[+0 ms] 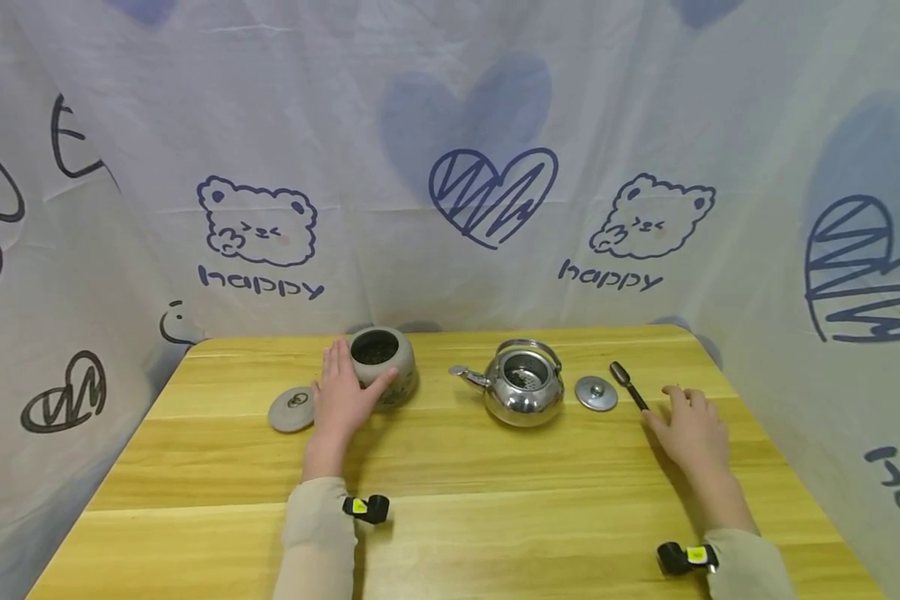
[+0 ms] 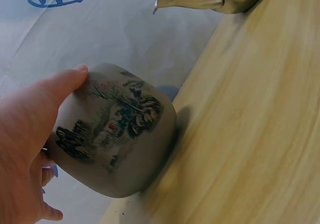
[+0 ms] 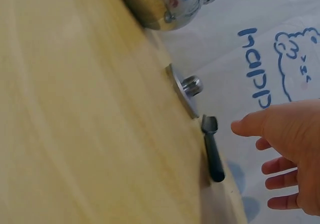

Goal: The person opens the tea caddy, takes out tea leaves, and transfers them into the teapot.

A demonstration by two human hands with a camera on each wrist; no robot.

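My left hand (image 1: pixel 345 390) holds the side of a squat grey ceramic jar (image 1: pixel 399 385), thumb across its near side and fingers along the left. The jar stands upright and uncovered with something dark inside; a painted landscape shows in the left wrist view. Its round lid (image 1: pixel 291 410) lies just left of the hand. Over the right of the table my right hand (image 1: pixel 692 429) hovers with relaxed fingers and nothing in them. A dark-handled scoop (image 3: pixel 214 156) lies close by, apart from the thumb in the right wrist view.
A shiny metal teapot (image 1: pixel 521 400) stands uncovered mid-table, its strainer visible, spout toward the jar and handle raised. Its small metal lid (image 1: pixel 596 393) lies between the teapot and the scoop. A printed cloth (image 1: pixel 375 250) hangs behind the wooden table (image 1: pixel 495 517) and at both sides.
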